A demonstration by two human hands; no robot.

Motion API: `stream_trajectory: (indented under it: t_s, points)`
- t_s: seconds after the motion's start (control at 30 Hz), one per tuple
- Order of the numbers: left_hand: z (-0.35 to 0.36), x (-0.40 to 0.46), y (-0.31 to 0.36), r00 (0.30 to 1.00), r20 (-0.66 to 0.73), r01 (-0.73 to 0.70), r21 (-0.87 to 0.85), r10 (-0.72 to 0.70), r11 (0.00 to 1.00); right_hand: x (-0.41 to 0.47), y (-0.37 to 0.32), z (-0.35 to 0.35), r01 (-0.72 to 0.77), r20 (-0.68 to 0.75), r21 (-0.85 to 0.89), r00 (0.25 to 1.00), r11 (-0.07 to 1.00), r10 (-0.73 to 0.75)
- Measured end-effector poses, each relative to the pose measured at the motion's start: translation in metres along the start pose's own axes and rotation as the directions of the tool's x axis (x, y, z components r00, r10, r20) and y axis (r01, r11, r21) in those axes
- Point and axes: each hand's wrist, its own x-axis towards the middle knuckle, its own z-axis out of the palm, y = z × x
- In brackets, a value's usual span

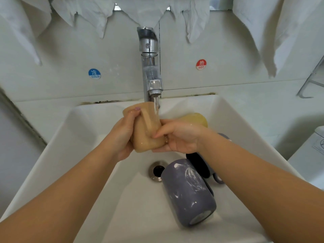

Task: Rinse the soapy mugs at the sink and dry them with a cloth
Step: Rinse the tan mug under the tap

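Head view: both hands, left (124, 133) and right (177, 137), grasp the tan mug (146, 130) under running tap (151, 67).

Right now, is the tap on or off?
On: water runs from the tap onto the tan mug.

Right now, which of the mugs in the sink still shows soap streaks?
The grey-purple mug lying on its side beside the drain, with white streaks on its wall. The tan mug is under the running water, in both hands.
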Motion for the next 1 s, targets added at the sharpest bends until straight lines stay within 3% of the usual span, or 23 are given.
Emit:
stream_trajectory:
  t_s: [0.2, 0.27, 0.37, 0.47, 0.53, 0.73, 0.87, 1.0]
  points:
    - [0.008, -0.004, 0.003, 0.999, 0.051, 0.004, -0.073, -0.001, 0.997, 0.003, -0.001, 0.003, 0.028, -0.130, 0.023, 0.991, 0.999, -0.025]
    - [0.009, -0.002, 0.000, 0.997, 0.077, 0.007, 0.013, -0.008, 1.000, 0.003, -0.002, 0.006, 0.053, -0.261, -0.090, 0.962, 0.995, -0.075]
    - [0.008, -0.004, -0.003, 0.996, 0.092, 0.006, 0.166, -0.021, 0.986, 0.000, -0.003, 0.013, 0.020, -0.465, -0.408, 0.856, 0.913, -0.226]
    - [0.004, -0.007, -0.001, 0.988, 0.133, 0.062, 0.146, -0.082, 0.987, -0.001, -0.002, 0.016, 0.029, -0.459, -0.563, 0.820, 0.826, -0.342]
    - [-0.002, -0.008, 0.002, 0.984, 0.152, 0.088, 0.067, -0.097, 0.994, -0.003, -0.003, 0.015, 0.034, -0.448, -0.559, 0.829, 0.828, -0.336]
    - [-0.011, -0.008, 0.002, 0.959, 0.272, 0.110, -0.100, -0.079, 0.989, -0.016, -0.014, 0.000, 0.065, -0.340, -0.311, 0.924, 0.948, -0.174]
    - [-0.008, -0.008, -0.003, 0.933, 0.348, 0.109, -0.039, -0.089, 0.993, -0.017, -0.013, -0.001, 0.059, -0.406, -0.333, 0.892, 0.941, -0.200]
    - [0.001, -0.010, -0.006, 0.952, 0.301, 0.044, 0.026, -0.050, 0.999, -0.015, -0.009, 0.003, 0.040, -0.428, -0.373, 0.879, 0.927, -0.210]
